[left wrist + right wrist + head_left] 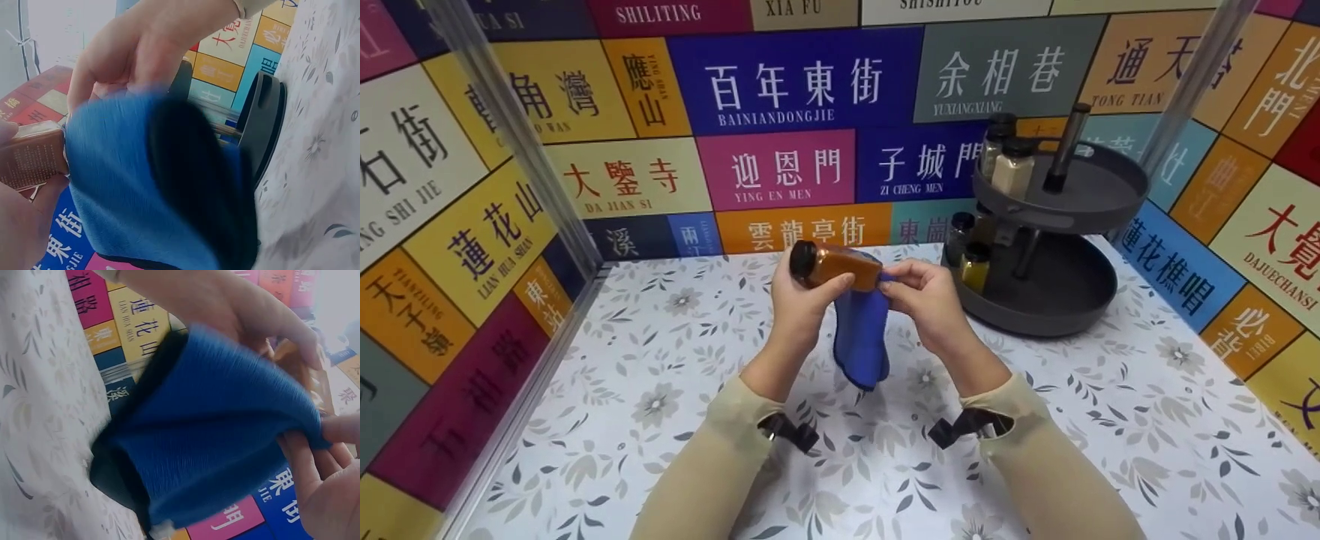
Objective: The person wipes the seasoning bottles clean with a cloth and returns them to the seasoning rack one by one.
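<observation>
In the head view my left hand (804,309) grips a spice jar (844,268) with orange-brown contents and a black lid, tipped on its side above the table. My right hand (928,300) pinches a blue cloth (861,330) with dark edging against the jar's base end, and the rest of the cloth hangs down. From the left wrist, printed text shows on the side of the jar (34,158), beside the cloth (124,180). In the right wrist view the thumb and fingers of my right hand (326,484) hold the cloth's corner.
A dark grey two-tier turntable rack (1046,315) stands at the back right of the floral-patterned table (660,450). Several black-lidded jars stand on its tiers, among them a yellow one (975,268) below and a pale one (1012,169) above. Colourful sign-covered panels (795,82) enclose the table.
</observation>
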`<state>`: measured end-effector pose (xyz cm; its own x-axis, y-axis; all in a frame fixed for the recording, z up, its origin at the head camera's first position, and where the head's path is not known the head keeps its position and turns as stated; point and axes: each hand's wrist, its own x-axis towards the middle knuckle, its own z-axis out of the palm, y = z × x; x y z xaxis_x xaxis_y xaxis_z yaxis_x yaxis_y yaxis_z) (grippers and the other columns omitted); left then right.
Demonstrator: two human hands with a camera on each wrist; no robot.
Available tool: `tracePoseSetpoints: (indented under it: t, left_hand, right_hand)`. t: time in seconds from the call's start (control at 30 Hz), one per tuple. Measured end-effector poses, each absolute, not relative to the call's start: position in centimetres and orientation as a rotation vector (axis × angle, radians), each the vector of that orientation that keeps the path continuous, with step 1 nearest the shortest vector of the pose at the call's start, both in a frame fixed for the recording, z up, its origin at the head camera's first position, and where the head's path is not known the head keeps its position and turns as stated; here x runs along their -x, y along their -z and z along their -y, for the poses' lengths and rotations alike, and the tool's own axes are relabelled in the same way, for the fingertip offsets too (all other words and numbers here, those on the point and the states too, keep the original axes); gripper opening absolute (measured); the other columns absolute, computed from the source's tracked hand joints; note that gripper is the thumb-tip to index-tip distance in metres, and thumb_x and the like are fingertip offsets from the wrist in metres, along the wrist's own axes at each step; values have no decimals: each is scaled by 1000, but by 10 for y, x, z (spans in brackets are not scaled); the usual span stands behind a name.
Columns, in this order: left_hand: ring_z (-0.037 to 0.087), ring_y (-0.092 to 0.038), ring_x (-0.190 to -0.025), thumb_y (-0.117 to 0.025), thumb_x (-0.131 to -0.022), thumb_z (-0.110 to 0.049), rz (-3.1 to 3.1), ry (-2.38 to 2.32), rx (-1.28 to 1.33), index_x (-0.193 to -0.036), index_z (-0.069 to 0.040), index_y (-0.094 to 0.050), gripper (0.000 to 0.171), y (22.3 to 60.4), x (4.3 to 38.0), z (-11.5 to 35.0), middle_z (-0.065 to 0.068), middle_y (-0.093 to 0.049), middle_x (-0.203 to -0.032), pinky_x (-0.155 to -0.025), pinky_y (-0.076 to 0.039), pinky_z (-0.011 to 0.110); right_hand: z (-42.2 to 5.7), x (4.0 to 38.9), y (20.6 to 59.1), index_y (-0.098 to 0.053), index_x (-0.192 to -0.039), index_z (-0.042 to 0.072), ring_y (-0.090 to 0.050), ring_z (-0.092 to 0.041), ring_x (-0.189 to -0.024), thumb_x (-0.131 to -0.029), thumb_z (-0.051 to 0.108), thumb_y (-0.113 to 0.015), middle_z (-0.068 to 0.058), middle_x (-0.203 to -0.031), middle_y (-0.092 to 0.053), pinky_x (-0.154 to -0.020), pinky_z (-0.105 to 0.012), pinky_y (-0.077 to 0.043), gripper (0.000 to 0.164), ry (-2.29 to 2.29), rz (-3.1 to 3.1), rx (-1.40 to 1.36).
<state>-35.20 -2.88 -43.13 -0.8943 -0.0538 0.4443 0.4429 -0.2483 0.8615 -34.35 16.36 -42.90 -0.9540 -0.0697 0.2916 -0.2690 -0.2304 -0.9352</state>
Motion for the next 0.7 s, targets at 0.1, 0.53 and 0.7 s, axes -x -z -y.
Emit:
tracePoseSetpoints:
  t: [0.1, 0.53, 0.7]
  left_hand:
    - [30, -66, -119, -87, -83, -5, 1681, 2188, 466, -137, 0, -55, 63, 429, 354, 32, 20, -64, -130, -106, -59, 41]
    - [30, -66, -119, -87, -84, -10, 1692, 2222, 437, -139, -2, -55, 64, 433, 351, 26, 19, -65, -131, -100, -61, 38]
    - [31, -65, -125, -86, -84, -9, 1664, 2253, 426, -146, -2, -51, 72, 430, 351, 28, 22, -61, -138, -105, -59, 42]
  right_hand:
    - [-166, 342, 425, -75, -98, 4, -76, -14, -77, -96, -10, -64, -3, -88, -78, -74, -29, -65, 18, -2388, 1821, -431]
    - [-152, 341, 432, -72, -103, -3, -78, -15, -83, -96, -12, -65, -5, -93, -79, -78, -29, -65, 13, -2303, 1698, -305]
    - [-158, 340, 429, -74, -104, -3, -78, -15, -82, -96, -10, -67, -4, -92, -79, -77, -30, -65, 13, -2289, 1815, -391]
